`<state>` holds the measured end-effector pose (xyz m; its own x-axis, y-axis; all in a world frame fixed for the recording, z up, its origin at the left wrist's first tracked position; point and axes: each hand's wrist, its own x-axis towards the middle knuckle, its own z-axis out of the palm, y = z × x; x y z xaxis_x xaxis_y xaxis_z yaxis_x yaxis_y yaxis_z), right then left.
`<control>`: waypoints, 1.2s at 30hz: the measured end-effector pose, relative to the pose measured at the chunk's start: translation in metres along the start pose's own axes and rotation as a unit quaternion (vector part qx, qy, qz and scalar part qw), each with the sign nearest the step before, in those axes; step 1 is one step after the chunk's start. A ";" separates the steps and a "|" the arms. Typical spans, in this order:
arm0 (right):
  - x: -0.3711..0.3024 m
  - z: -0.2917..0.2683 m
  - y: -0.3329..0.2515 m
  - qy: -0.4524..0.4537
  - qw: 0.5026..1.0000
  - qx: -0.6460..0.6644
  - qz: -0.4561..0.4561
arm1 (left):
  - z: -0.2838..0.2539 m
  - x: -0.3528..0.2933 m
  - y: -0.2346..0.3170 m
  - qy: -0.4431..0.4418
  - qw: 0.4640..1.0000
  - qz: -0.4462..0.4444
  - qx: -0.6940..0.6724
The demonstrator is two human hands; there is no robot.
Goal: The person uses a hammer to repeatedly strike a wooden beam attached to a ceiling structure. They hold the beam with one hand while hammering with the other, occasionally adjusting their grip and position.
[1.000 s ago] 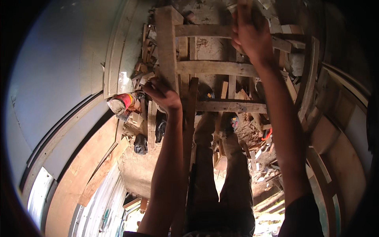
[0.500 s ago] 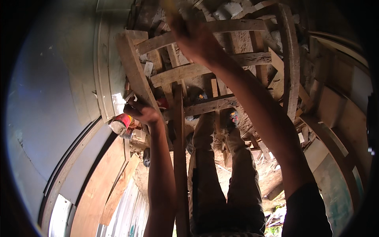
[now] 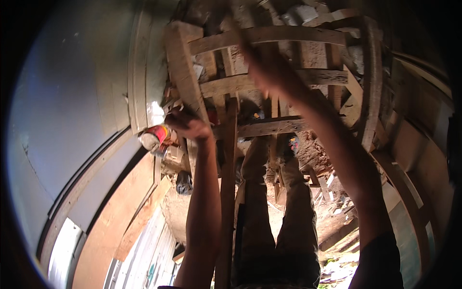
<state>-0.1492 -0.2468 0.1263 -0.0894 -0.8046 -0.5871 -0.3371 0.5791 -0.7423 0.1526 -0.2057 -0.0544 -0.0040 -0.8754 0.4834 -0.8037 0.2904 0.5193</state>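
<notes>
Nearby, the left hand (image 3: pixel 190 124) curls beside the left post (image 3: pixel 185 67) of the wooden frame (image 3: pixel 228 85); I can't tell whether it grips. Beyond, the blurred right hand (image 3: pixel 274 79), closed on a handle (image 3: pixel 243 43), has come lower over the middle crossbar (image 3: pixel 327 77), so work there seems mid-stroke.

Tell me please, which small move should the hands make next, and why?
Perhaps the left hand should steady the thick, flat, brown wooden side board: it is by the board's near end, but its grip is unclear. The right hand, blurred, overlaps the long brown wooden middle crossbar in view, so steadiness may help.
</notes>
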 end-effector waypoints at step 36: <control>-0.102 0.200 0.194 0.178 0.714 0.586 0.338 | -0.025 0.044 0.076 -0.050 0.930 -0.364 -0.028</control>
<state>-0.0181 -0.0259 -0.0225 -0.1624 -0.1509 -0.9751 0.8940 0.3956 -0.2101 0.1064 -0.2122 0.0235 0.4712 -0.8786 -0.0778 -0.5832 -0.3765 0.7198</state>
